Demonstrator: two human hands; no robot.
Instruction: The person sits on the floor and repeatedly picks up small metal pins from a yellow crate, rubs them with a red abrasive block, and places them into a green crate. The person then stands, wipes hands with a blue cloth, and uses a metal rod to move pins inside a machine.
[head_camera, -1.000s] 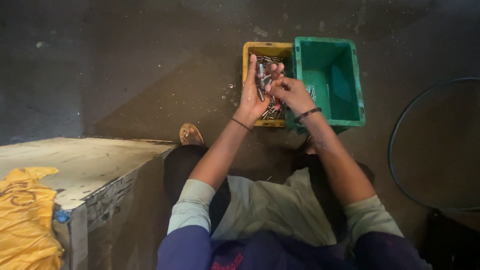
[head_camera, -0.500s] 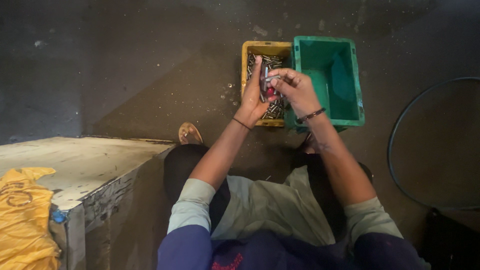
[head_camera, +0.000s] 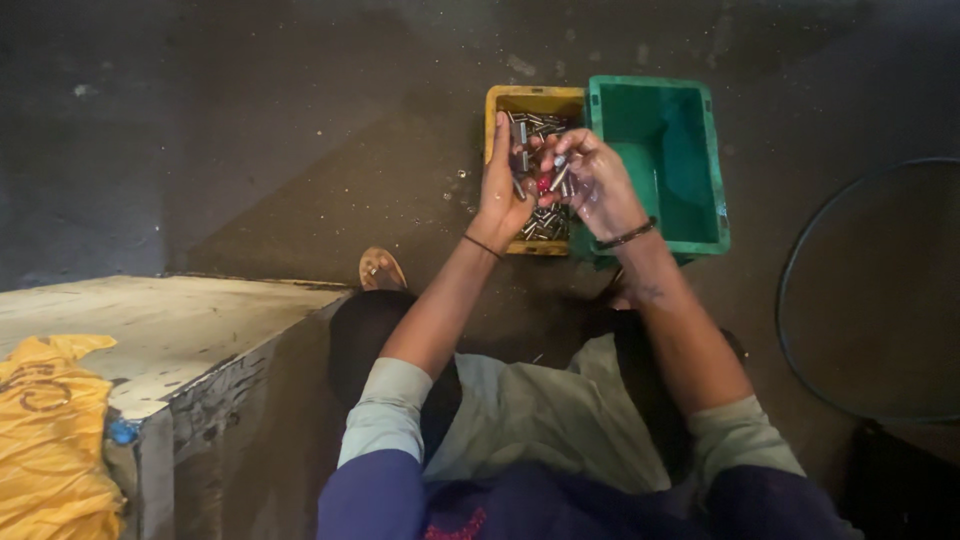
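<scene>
Right now the left hand (head_camera: 503, 190) is held flat and open over the yellow bin (head_camera: 500, 100), palm up, with small metal pins (head_camera: 522, 135) lying on it. Beside it the right hand (head_camera: 598, 180) pinches one pin (head_camera: 560, 175) between fingertips, touching the left palm. More pins fill the yellow bin below. Just right of it sits the green crate (head_camera: 700, 150). At near left, a yellow cloth (head_camera: 50, 430) lies on a worn bench (head_camera: 170, 330).
</scene>
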